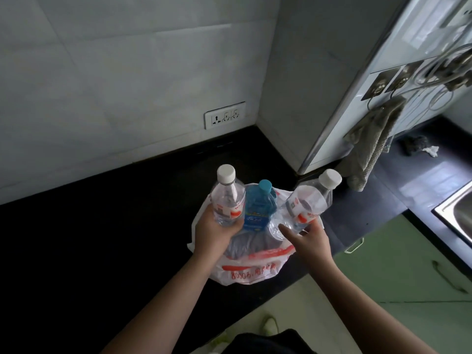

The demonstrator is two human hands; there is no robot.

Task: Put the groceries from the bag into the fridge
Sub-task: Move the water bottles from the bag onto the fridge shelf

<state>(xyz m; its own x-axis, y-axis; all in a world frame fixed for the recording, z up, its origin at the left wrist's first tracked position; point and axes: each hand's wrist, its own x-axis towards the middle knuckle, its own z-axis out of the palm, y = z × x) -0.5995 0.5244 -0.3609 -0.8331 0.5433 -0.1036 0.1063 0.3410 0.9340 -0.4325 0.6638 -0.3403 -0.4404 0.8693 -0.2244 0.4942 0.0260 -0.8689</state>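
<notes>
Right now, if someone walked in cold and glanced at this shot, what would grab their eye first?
Most likely the two clear water bottles with white caps: the left hand grips one upright, the right hand holds the other tilted. Between them a blue bottle stands in the white plastic bag on the black counter. Next, the grey cloth hanging at the right.
</notes>
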